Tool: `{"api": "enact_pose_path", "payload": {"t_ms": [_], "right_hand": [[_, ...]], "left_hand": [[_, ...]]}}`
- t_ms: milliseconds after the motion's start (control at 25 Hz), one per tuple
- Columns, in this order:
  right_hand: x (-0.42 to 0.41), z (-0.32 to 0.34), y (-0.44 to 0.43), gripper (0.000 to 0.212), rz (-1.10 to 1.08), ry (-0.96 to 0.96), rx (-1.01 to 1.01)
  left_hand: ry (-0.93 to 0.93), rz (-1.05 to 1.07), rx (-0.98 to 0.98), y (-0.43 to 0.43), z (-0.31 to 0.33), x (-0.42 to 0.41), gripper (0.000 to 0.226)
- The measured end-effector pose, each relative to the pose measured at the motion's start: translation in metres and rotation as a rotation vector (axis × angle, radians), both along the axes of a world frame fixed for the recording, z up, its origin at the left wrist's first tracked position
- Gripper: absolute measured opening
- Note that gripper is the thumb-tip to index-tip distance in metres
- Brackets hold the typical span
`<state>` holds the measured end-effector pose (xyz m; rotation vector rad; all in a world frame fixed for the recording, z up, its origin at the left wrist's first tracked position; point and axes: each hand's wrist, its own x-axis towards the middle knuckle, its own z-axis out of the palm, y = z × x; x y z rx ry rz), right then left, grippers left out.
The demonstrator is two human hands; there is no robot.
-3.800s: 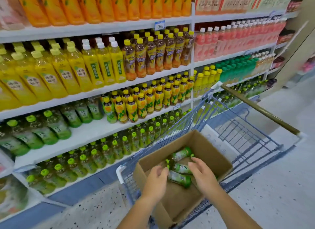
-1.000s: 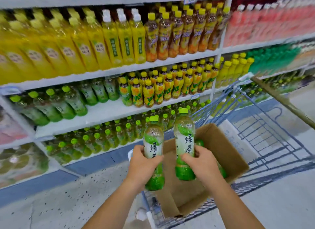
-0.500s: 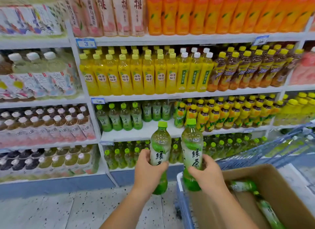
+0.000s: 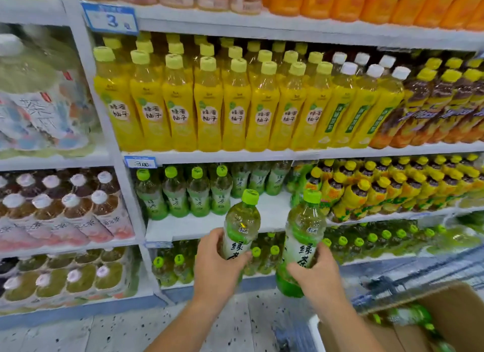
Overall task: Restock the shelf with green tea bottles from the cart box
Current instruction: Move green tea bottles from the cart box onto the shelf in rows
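head cam | faces shelf (image 4: 214, 228) | looks slightly down | close range

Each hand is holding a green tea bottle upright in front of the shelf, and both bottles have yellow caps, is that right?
Not quite: the head view shows both caps are green, not yellow. The left hand grips the left bottle and the right hand grips the right bottle, both upright in front of the shelf.

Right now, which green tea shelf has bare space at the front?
The shelf directly under the yellow bottles: bare white board shows in front of its green tea rows. The lower shelf looks full to its edge.
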<state>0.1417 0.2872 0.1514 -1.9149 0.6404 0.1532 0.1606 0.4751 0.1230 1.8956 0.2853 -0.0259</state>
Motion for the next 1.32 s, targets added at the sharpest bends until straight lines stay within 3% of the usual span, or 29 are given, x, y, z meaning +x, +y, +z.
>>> {"api": "enact_pose_path", "payload": {"t_ms": [520,640,960,1320], "right_hand": [[0.167,-0.155,-0.033,0.044,0.19,-0.213,0.053],[0.191,-0.178,-0.032,0.053,0.242,-0.275,0.079],[0.226,-0.22,-0.036,0.057,0.366,-0.368,0.081],[0.215,-0.252,-0.059,0.058,0.43,-0.386,-0.02]], "left_hand": [[-0.207,0.254,0.084,-0.064,-0.137,0.138,0.036],[-0.26,0.27,0.153,-0.07,-0.156,0.153,0.036],[-0.329,0.31,0.202,-0.081,-0.182,0.179,0.047],[-0.191,0.26,0.308,-0.065,-0.221,0.165,0.058]]}}
